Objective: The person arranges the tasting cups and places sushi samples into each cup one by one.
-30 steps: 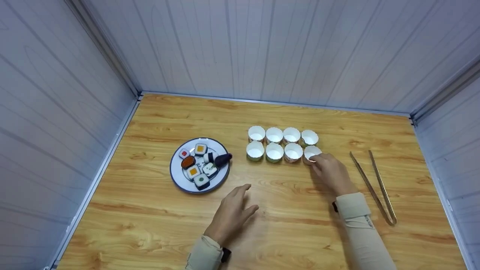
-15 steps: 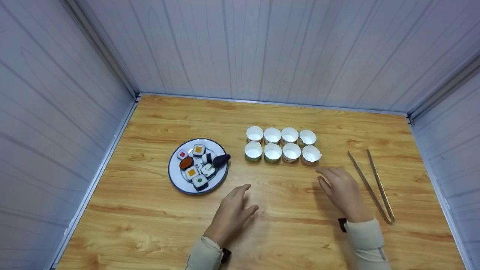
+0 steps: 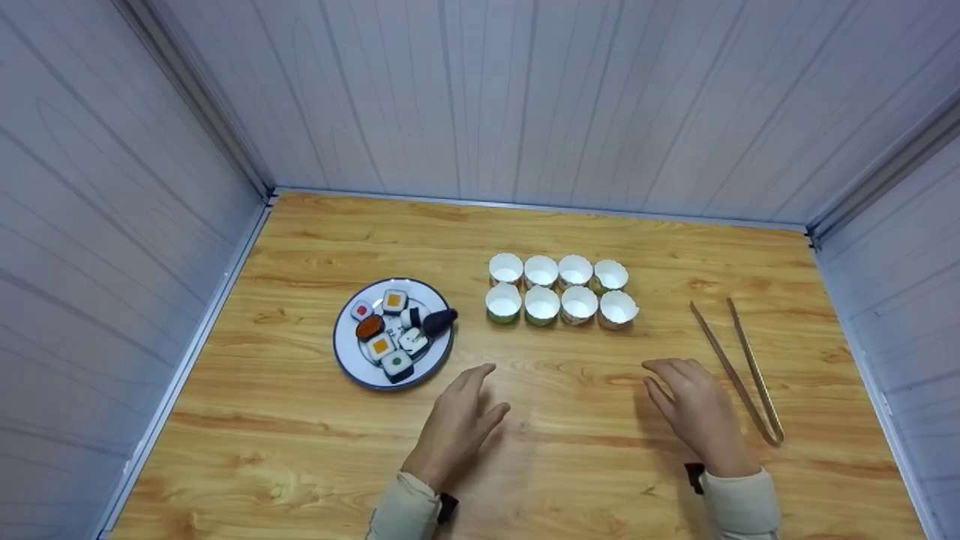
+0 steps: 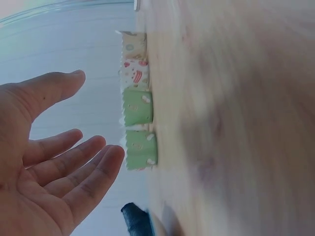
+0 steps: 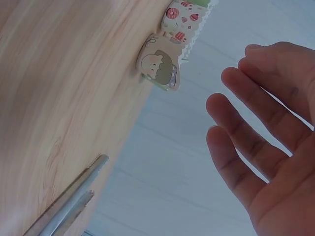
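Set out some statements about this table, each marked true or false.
1. Eight cups stand in two rows of four. True.
2. The tongs lie right of the cups in the head view. True.
3. The right grip holds the tongs. False: it holds nothing.
4. Sushi-like pieces lie on the plate. True.
5. The plate sits between the cups and the tongs. False: it is left of the cups.
6. The cups are tipped over. False: they stand upright.

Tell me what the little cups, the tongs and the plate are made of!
The cups look like matte printed paper: thin walls, wavy edges. The tongs look like metal, maybe steel, because they're grey and shiny. The plate seems smooth and glossy, white with blue edging; it could be enamel, ceramic or plastic.
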The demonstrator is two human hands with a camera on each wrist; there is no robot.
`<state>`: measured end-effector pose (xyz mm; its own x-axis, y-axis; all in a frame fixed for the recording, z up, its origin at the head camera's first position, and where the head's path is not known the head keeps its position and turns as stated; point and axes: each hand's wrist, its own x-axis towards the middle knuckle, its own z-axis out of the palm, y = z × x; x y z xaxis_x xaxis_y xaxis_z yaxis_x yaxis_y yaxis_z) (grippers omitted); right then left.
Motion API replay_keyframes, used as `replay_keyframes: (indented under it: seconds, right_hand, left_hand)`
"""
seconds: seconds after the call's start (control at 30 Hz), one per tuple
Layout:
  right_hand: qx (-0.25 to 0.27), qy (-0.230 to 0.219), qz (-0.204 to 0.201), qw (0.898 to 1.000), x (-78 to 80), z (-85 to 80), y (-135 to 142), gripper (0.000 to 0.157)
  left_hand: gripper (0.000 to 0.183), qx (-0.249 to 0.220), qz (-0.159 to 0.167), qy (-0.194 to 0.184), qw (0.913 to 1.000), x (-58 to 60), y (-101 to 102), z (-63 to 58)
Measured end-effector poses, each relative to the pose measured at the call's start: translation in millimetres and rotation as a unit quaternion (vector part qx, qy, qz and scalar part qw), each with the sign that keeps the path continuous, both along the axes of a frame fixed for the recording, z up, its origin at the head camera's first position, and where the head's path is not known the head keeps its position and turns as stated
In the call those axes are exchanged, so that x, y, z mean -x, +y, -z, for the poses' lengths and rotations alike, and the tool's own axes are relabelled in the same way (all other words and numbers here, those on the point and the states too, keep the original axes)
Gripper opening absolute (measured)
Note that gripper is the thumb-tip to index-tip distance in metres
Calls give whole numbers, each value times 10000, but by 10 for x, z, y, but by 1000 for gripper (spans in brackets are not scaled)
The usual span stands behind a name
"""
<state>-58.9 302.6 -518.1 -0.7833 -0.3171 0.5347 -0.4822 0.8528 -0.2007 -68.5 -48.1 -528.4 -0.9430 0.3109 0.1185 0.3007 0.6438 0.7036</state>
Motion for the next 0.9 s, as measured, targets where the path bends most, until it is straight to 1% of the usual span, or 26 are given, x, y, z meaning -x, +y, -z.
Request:
replay_keyframes:
  seconds: [0.1,0.17,0.27,0.37,0.47,0.63,0.73,0.8,0.9]
  right_hand:
    - [-10,-12,62,10000,-10,2,39,30]
    - [0,3,84,10000,-16,0,65,31]
    - [-5,1,139,9999,-26,-1,104,31]
    - [-56,-12,250,9997,-35,-6,136,30]
    - [-91,24,306,9995,-43,-13,168,30]
    - [-14,89,268,9996,-46,-25,226,30]
    - [16,116,302,9995,-53,-34,268,31]
    - [-5,119,356,9993,-61,-38,298,32]
    - [-52,70,479,9988,-69,-39,347,32]
  left_hand:
    - [57,28,-154,69,9999,23,-56,-35]
    - [56,70,-298,32,9995,40,-108,-59]
    - [55,78,-598,-265,9978,68,-211,-113]
    - [54,102,-991,-636,9930,105,-352,-166]
    - [53,185,-1301,-847,9877,158,-529,-197]
    - [51,347,-1732,-607,9824,249,-863,-187]
    - [49,414,-2075,-448,9763,303,-1039,-154]
    - [48,458,-2314,-506,9705,337,-1139,-124]
    - [47,519,-2611,-747,9610,383,-1257,-79]
